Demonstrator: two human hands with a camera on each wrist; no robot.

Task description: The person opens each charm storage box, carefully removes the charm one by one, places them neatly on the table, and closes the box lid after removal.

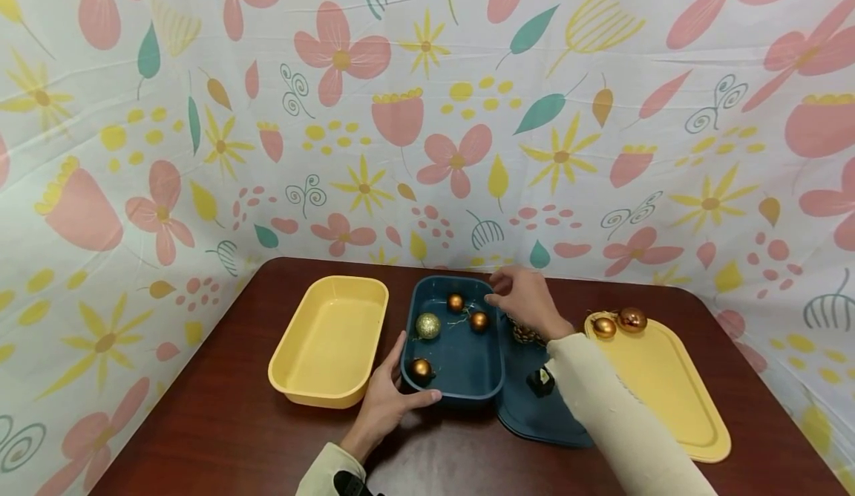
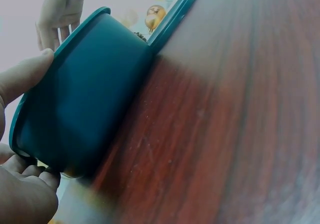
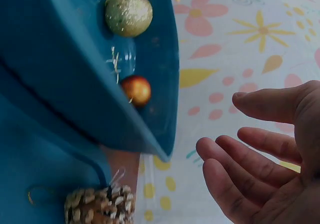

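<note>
A deep blue container (image 1: 461, 366) stands mid-table, holding a glittery gold bauble (image 1: 428, 326) and several copper baubles, one copper bauble (image 1: 421, 370) in its near left corner. My left hand (image 1: 386, 405) grips the container's near left corner; in the left wrist view its thumb (image 2: 27, 76) lies on the rim and its fingers (image 2: 37, 176) curl at the wall. Over the far right corner hovers my right hand (image 1: 528, 299), holding nothing. Its relaxed fingers (image 3: 240, 176) stand apart from the container in the right wrist view. A pine cone (image 3: 100, 206) lies beside the container, partly hidden by my right arm in the head view.
An open yellow container (image 1: 327, 347) stands to the left. Right of the blue container lies a blue lid (image 1: 544, 422) with a dark piece (image 1: 541, 382) on it. Farther right, a yellow lid (image 1: 688, 399) carries two copper baubles (image 1: 631, 320). A flowered cloth (image 1: 454, 110) hangs behind the table.
</note>
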